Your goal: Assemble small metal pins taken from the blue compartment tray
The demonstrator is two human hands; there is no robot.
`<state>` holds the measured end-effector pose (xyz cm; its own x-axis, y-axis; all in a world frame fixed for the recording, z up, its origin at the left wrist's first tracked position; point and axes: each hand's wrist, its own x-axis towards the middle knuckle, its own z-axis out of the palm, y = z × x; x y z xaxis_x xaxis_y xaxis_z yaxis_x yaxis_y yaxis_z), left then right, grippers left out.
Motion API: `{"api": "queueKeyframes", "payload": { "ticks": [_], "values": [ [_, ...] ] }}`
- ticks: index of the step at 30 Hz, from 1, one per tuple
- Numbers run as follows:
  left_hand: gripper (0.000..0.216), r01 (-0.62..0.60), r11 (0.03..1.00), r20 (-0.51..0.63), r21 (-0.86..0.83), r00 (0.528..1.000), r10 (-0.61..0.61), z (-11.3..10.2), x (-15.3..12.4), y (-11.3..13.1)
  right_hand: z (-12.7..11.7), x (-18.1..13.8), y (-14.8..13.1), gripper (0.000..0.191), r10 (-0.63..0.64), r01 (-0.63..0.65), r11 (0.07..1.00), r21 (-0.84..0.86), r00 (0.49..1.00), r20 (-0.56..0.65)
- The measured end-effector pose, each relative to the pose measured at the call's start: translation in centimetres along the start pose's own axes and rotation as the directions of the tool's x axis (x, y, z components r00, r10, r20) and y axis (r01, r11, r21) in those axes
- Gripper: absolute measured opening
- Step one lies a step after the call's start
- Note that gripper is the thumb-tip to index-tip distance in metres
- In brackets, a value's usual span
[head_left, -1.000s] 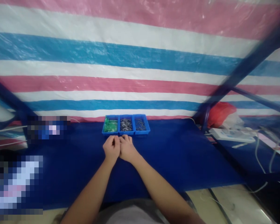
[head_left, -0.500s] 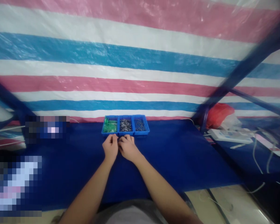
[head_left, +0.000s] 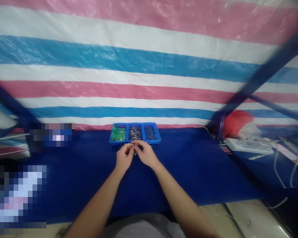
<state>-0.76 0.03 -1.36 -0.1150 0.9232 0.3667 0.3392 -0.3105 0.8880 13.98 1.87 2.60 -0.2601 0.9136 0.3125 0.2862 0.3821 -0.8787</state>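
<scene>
My left hand (head_left: pixel 124 158) and my right hand (head_left: pixel 147 154) meet just in front of three joined blue bins, fingertips pinched together. A small shiny metal piece (head_left: pixel 133 145) glints between the fingertips; its exact kind is too small to tell. Bits of dark metal (head_left: pixel 135 152) show just under the fingers. Green pieces (head_left: pixel 119 133) fill the left bin. Many slim metal pins or screws (head_left: pixel 135 133) lie in the middle bin, and a thinner layer of similar metal pieces (head_left: pixel 151 134) is in the right bin.
The bins stand at the back of a blue-covered table (head_left: pixel 188 172), against a striped plastic sheet (head_left: pixel 139 89). To the right are a red bag (head_left: pixel 238 122), a white power strip (head_left: pixel 249 146) and cables. Blue frame posts (head_left: pixel 253 79) slant at both sides.
Both hands have shifted slightly right within the view and turned so their fingertips now meet, with a metal glint visible between them. The bins appear slightly further right too.
</scene>
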Motion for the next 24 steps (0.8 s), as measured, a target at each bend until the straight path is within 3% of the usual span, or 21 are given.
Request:
{"api": "queueKeyframes", "payload": {
  "ticks": [9, 16, 24],
  "values": [
    [0.024, -0.015, 0.995, 0.008, 0.097, 1.0, 0.014, 0.0, 0.2, 0.1, 0.4, -0.9, 2.0, 0.027, -0.005, 0.009, 0.991, 0.136, 1.0, -0.029],
    [0.019, -0.082, 0.988, -0.027, 0.133, 0.996, 0.086, 0.1, 0.1, 0.3, 0.5, -0.7, 1.6, 0.024, 0.168, -0.111, 0.943, 0.314, 0.973, -0.159],
    [0.015, -0.106, 0.99, -0.062, 0.091, 0.992, 0.112, 0.2, 0.1, 0.7, 0.5, -0.3, 1.8, 0.032, 0.267, -0.184, 0.89, 0.418, 0.952, -0.149]
  ]
}}
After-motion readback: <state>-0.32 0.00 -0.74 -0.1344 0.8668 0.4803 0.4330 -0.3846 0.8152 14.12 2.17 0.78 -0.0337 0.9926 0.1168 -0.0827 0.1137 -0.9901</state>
